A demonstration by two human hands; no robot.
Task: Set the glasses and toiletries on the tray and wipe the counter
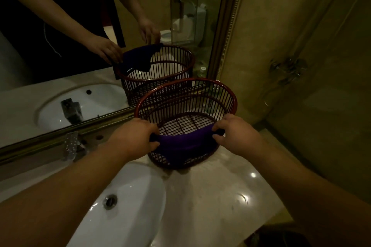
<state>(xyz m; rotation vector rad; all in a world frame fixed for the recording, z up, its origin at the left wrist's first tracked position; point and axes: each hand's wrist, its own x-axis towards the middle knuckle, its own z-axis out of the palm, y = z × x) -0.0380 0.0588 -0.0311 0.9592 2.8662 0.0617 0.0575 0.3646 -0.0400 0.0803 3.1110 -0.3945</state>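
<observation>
A purple cloth (pixel 180 143) is gripped at either end by the left hand (pixel 138 136) and right hand (pixel 233 134) and draped over the near rim of an empty basket (pixel 186 94) on the worktop (pixel 210 196), so wiping seems finished, though no glasses or toiletries are seen set out.

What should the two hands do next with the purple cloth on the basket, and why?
Probably let go of the purple cloth. It already hangs over the near rim of the slatted basket, and the left hand and right hand each pinch one end of it. The basket looks empty inside, so nothing else needs settling there.
</observation>
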